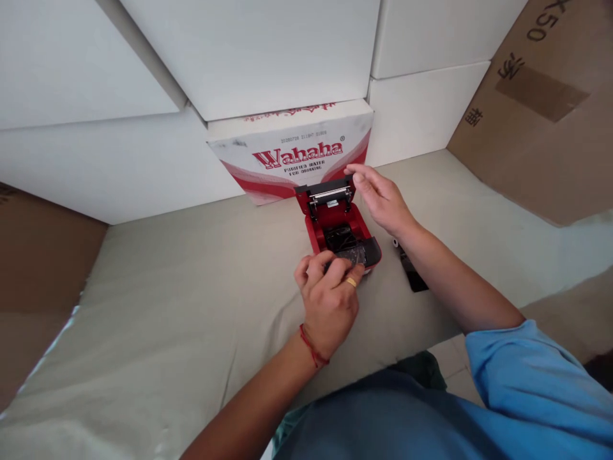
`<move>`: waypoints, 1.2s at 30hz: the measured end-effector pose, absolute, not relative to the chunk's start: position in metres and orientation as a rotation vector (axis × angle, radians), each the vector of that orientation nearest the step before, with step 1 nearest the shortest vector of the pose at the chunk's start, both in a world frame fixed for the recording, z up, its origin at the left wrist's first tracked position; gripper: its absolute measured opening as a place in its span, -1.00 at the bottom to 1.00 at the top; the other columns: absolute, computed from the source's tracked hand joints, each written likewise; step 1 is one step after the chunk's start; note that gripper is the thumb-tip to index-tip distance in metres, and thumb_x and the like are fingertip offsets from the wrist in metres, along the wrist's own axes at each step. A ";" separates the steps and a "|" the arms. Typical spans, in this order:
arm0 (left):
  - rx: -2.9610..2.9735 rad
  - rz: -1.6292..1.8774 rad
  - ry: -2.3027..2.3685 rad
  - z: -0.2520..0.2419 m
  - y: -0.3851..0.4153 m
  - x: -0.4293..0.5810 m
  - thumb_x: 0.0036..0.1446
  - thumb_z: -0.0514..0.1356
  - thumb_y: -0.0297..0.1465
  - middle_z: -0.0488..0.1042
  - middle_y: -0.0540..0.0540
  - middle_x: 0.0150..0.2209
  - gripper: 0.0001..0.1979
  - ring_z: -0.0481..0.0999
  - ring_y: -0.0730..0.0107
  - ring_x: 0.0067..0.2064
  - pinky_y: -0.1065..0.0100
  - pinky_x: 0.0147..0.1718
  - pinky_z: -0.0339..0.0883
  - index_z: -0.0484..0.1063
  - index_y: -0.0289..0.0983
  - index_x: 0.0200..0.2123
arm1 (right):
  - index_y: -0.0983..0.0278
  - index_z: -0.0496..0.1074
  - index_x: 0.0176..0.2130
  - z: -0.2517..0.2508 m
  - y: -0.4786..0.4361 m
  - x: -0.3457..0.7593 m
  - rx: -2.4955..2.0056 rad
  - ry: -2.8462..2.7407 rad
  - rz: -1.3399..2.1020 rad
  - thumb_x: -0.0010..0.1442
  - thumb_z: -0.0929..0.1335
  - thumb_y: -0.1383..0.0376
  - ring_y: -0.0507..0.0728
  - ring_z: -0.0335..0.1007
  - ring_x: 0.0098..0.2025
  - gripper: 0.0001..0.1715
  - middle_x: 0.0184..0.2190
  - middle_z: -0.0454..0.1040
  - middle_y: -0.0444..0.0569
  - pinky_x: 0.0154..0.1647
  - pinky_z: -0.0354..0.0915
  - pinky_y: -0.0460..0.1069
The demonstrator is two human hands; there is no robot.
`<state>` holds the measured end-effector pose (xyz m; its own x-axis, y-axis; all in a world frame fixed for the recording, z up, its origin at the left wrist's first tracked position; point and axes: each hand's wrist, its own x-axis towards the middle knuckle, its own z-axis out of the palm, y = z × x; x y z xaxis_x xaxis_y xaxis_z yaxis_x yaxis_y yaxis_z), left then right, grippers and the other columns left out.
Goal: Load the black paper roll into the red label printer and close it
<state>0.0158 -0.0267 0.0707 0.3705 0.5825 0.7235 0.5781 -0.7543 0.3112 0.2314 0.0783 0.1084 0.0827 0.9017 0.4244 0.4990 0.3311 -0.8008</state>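
A small red and black printer (313, 237), apparently a label or receipt type, stands on the cloth with its lid (322, 190) raised. Dark items, perhaps a cable or adapter in clear plastic (341, 237), lie inside its bay. My left hand (330, 297) is closed over the front edge, fingers curled at a clear plastic bag (355, 254); its fingertips are partly hidden. At the lid's upper right corner, my right hand (383, 199) holds the lid between thumb and fingers. A black flat object (414, 273) lies partly under my right forearm.
Behind the printer a red and white Wahaha water carton (297, 153) leans against stacked white boxes (268, 57). Brown cardboard boxes flank the surface at the right (536, 128) and left (43, 294). A wrinkled greenish-grey cloth (182, 275) covers the table.
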 end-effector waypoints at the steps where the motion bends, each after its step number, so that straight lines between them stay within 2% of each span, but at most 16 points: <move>1: 2.636 1.340 1.092 0.073 -0.029 0.017 0.39 0.26 -0.60 0.69 -0.07 -0.24 -0.69 0.52 0.08 0.04 -0.02 0.19 0.23 0.70 -0.09 -0.05 | 0.15 0.64 0.29 0.109 0.074 0.230 -1.307 -1.575 0.487 0.48 0.22 -0.47 0.30 0.63 0.32 -0.04 0.27 0.71 0.08 0.48 0.44 0.26; 6: 2.753 1.227 1.175 0.081 -0.041 0.019 0.41 0.25 -0.58 0.68 -0.17 -0.16 -0.71 0.52 0.03 0.06 0.01 0.13 0.24 0.69 -0.20 0.05 | 0.14 0.68 0.26 0.117 0.054 0.230 -1.243 -1.635 0.336 0.55 0.22 -0.38 0.28 0.56 0.41 -0.14 0.30 0.69 0.08 0.55 0.36 0.24; 9: 2.769 1.227 1.251 0.081 -0.047 0.019 0.39 0.27 -0.58 0.61 -0.19 -0.18 -0.70 0.48 0.03 0.05 0.05 0.05 0.22 0.70 -0.21 0.06 | 0.09 0.53 0.45 0.119 0.043 0.232 -1.265 -1.611 0.314 0.63 0.18 -0.28 0.24 0.68 0.22 -0.20 0.13 0.77 0.03 0.41 0.48 0.23; 11: 2.773 1.238 1.294 0.080 -0.049 0.020 0.40 0.28 -0.57 0.56 -0.18 -0.21 -0.72 0.43 0.05 0.00 0.08 -0.01 0.18 0.69 -0.21 0.07 | 0.10 0.51 0.47 0.116 0.034 0.233 -1.237 -1.644 0.292 0.67 0.17 -0.20 0.22 0.70 0.14 -0.26 0.08 0.79 0.03 0.34 0.51 0.23; 15: 2.756 1.272 1.325 0.075 -0.050 0.021 0.40 0.30 -0.56 0.50 -0.15 -0.21 -0.72 0.38 0.08 -0.04 0.09 -0.03 0.15 0.69 -0.19 0.07 | 0.19 0.74 0.17 0.098 0.012 0.229 -1.214 -1.868 0.186 0.71 0.16 -0.04 0.26 0.63 0.19 -0.32 0.18 0.77 0.11 0.30 0.49 0.26; 17: 2.737 1.284 1.337 0.072 -0.050 0.022 0.38 0.31 -0.57 0.50 -0.16 -0.20 -0.71 0.40 0.08 -0.02 0.08 0.00 0.17 0.68 -0.18 0.07 | 0.23 0.75 0.13 0.089 0.000 0.224 -1.307 -1.935 0.133 0.71 0.18 0.03 0.29 0.60 0.19 -0.37 0.21 0.76 0.11 0.27 0.51 0.28; 19: 2.717 1.295 1.340 0.068 -0.051 0.021 0.36 0.32 -0.56 0.51 -0.16 -0.19 -0.70 0.41 0.08 -0.01 0.06 0.02 0.19 0.68 -0.16 0.07 | 0.26 0.74 0.17 0.083 -0.010 0.218 -1.388 -1.954 0.044 0.70 0.22 0.09 0.32 0.59 0.25 -0.44 0.23 0.75 0.10 0.38 0.44 0.34; 21: 2.697 1.314 1.324 0.063 -0.050 0.021 0.34 0.34 -0.56 0.52 -0.16 -0.18 -0.68 0.43 0.08 0.01 0.05 0.06 0.23 0.68 -0.15 0.09 | 0.26 0.73 0.19 0.080 -0.015 0.214 -1.417 -1.966 -0.040 0.69 0.24 0.15 0.32 0.58 0.34 -0.49 0.24 0.75 0.06 0.58 0.25 0.41; 23: 2.682 1.351 1.298 0.058 -0.049 0.021 0.33 0.35 -0.57 0.52 -0.16 -0.16 -0.66 0.44 0.07 0.04 0.03 0.11 0.25 0.67 -0.15 0.10 | 0.24 0.73 0.18 0.079 -0.017 0.213 -1.410 -1.989 -0.073 0.68 0.24 0.19 0.28 0.60 0.37 -0.51 0.24 0.76 0.04 0.68 0.13 0.41; 26: 2.673 1.410 1.267 0.052 -0.047 0.019 0.29 0.37 -0.59 0.52 -0.16 -0.16 -0.64 0.44 0.07 0.05 0.03 0.15 0.26 0.66 -0.16 0.09 | 0.23 0.72 0.21 0.077 -0.017 0.214 -1.395 -2.004 -0.036 0.67 0.24 0.24 0.23 0.65 0.35 -0.51 0.27 0.73 0.04 0.65 0.25 0.34; 30: 2.664 1.405 1.236 0.050 -0.043 0.017 0.26 0.38 -0.57 0.54 -0.15 -0.15 -0.60 0.46 0.07 0.05 0.00 0.16 0.27 0.67 -0.09 0.10 | 0.30 0.67 0.30 0.071 -0.017 0.217 -1.315 -1.936 0.064 0.65 0.25 0.26 0.26 0.59 0.43 -0.50 0.33 0.69 0.13 0.50 0.48 0.26; 33: 2.646 1.392 1.185 0.051 -0.043 0.013 0.24 0.37 -0.59 0.52 -0.15 -0.12 -0.53 0.45 0.08 0.05 0.01 0.18 0.30 0.63 -0.08 0.15 | 0.23 0.67 0.31 0.069 -0.016 0.220 -1.248 -1.890 0.145 0.65 0.25 0.23 0.28 0.60 0.42 -0.50 0.31 0.70 0.11 0.46 0.51 0.31; 36: 2.489 1.543 1.126 0.051 -0.042 0.008 0.24 0.36 -0.57 0.47 -0.13 -0.07 -0.40 0.47 0.07 0.08 0.02 0.18 0.38 0.51 -0.07 0.30 | 0.13 0.70 0.26 0.071 -0.019 0.225 -1.207 -1.875 0.199 0.63 0.28 0.18 0.30 0.66 0.34 -0.53 0.28 0.73 0.07 0.46 0.47 0.38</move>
<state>0.0081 -0.0418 0.0506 0.2589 0.5714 0.7788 0.5673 -0.7425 0.3562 0.2248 -0.0190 0.0707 -0.1488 0.8009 0.5800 0.6613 0.5167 -0.5438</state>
